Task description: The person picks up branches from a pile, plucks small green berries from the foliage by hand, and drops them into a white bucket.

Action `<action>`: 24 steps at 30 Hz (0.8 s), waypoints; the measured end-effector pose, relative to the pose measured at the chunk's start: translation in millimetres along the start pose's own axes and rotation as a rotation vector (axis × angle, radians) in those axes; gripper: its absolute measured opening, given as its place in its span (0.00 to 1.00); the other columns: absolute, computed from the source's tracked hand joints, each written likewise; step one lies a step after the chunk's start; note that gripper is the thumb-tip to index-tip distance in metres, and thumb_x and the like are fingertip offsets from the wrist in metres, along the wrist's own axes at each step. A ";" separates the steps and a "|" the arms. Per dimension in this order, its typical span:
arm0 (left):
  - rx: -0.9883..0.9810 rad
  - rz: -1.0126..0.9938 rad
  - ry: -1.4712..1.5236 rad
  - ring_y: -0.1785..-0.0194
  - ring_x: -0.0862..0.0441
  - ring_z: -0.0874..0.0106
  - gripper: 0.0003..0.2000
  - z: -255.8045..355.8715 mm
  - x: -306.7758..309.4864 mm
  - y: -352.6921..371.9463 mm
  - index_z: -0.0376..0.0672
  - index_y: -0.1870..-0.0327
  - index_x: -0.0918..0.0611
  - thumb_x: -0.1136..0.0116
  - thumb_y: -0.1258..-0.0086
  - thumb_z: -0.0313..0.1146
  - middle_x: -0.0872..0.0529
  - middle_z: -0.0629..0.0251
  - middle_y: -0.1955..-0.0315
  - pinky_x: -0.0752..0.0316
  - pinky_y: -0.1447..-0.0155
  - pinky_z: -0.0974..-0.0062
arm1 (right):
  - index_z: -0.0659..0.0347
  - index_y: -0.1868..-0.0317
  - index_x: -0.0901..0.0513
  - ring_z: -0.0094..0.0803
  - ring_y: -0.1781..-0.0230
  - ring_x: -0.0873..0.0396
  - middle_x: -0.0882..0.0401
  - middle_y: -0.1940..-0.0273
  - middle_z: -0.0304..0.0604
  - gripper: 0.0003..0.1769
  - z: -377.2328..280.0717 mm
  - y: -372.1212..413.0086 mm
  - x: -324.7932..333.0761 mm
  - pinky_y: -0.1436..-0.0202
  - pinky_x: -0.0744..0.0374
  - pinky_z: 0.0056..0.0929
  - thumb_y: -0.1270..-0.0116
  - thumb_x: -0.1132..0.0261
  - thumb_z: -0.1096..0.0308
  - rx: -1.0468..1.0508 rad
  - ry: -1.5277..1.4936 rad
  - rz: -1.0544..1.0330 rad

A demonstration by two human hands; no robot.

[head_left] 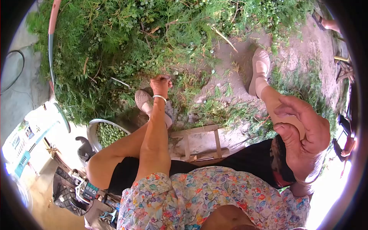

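- The scene is outdoors in bright sun, on bare dirt ground point(230, 53) with patches of grass.
- A heap of green plants point(115, 42) fills the upper left and top centre of the frame, leafy stalks lying loose on the ground.
- The left hand point(161, 85) reaches out to the lower edge of that heap, just above the middle of the frame. Its fingers are closed in a fist on a tuft of the stalks, and a pale bracelet point(160, 97) circles the wrist.
- The right hand point(303, 142) rests on the person's right knee at the right of the frame. Its fingers are curled loosely over the knee and hold nothing.
- Two feet in beige shoes rest on the ground: one point(142, 100) just beside the left wrist, the other point(260, 63) stretched out toward the upper right.
- A metal bowl point(92, 132) stands at the left by the thigh, filled with small green pods point(109, 134).
- A low wooden frame point(199, 143) lies on the dirt between the legs.
- A pink and blue hose point(51, 34) curves along the heap's left edge, and pale concrete point(23, 88) lies beyond it.
- Dark bags and clutter point(73, 188) sit at the lower left.
- Another person's foot point(330, 24) shows at the upper right edge.
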State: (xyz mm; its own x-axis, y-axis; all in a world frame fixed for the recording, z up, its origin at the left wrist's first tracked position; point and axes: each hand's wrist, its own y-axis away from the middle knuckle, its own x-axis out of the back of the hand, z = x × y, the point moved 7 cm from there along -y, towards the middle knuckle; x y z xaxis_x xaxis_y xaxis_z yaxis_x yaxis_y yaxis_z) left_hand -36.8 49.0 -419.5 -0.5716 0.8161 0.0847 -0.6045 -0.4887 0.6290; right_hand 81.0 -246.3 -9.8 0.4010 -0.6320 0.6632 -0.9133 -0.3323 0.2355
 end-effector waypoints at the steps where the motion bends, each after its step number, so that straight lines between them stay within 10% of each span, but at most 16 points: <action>1: 0.002 0.001 0.000 0.81 0.24 0.75 0.03 4.7 -3.3 -0.5 0.31 0.73 0.21 0.47 0.43 0.15 0.21 0.61 0.81 0.30 0.82 0.78 | 0.70 0.53 0.23 0.32 0.64 0.19 0.20 0.68 0.46 0.19 -0.1 0.1 -1.0 0.58 0.24 0.26 0.42 0.33 0.67 -0.001 0.001 -0.002; 5: -0.059 -0.025 -0.130 0.80 0.22 0.72 0.02 13.4 -17.8 -11.8 0.32 0.72 0.20 0.43 0.45 0.18 0.18 0.57 0.79 0.28 0.78 0.77 | 0.71 0.53 0.23 0.32 0.65 0.19 0.20 0.68 0.47 0.19 -2.3 -2.1 -2.7 0.59 0.24 0.26 0.42 0.33 0.67 0.016 0.018 -0.010; 8: -0.329 0.015 -1.015 0.69 0.18 0.58 0.15 18.2 -44.8 -4.2 0.41 0.65 0.18 0.30 0.53 0.36 0.17 0.51 0.73 0.24 0.61 0.67 | 0.71 0.54 0.23 0.32 0.66 0.19 0.20 0.68 0.47 0.18 -3.9 -4.6 -5.0 0.59 0.24 0.26 0.43 0.34 0.69 0.062 0.055 -0.025; 17: -0.399 0.166 -1.144 0.68 0.19 0.52 0.15 -4.7 -57.5 -1.1 0.33 0.64 0.21 0.35 0.54 0.27 0.19 0.49 0.76 0.24 0.59 0.60 | 0.71 0.55 0.23 0.34 0.68 0.18 0.19 0.68 0.48 0.18 -5.5 -6.1 -4.6 0.62 0.23 0.25 0.48 0.34 0.76 0.116 0.152 -0.061; 20: 0.212 -0.083 -0.029 0.70 0.21 0.75 0.08 7.0 -56.5 5.6 0.34 0.69 0.21 0.46 0.49 0.14 0.20 0.65 0.76 0.24 0.66 0.75 | 0.71 0.54 0.23 0.34 0.68 0.18 0.20 0.68 0.49 0.18 -4.6 -7.7 -5.0 0.63 0.23 0.25 0.48 0.35 0.79 0.137 0.125 -0.084; 24: 0.180 -0.358 0.537 0.71 0.22 0.66 0.09 64.2 -81.8 20.2 0.38 0.71 0.26 0.50 0.48 0.12 0.23 0.63 0.74 0.26 0.72 0.74 | 0.70 0.52 0.24 0.33 0.67 0.18 0.19 0.67 0.50 0.19 3.8 -8.3 -5.9 0.62 0.22 0.24 0.48 0.36 0.81 0.035 -0.041 -0.084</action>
State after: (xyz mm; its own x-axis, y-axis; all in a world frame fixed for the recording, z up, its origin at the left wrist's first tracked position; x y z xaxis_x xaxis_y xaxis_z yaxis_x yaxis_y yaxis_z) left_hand 33.4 -7.9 -364.1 -0.5781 0.6287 -0.5201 -0.7326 -0.1192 0.6701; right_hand 86.5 -242.4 -18.4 0.4797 -0.6288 0.6120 -0.8734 -0.4092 0.2641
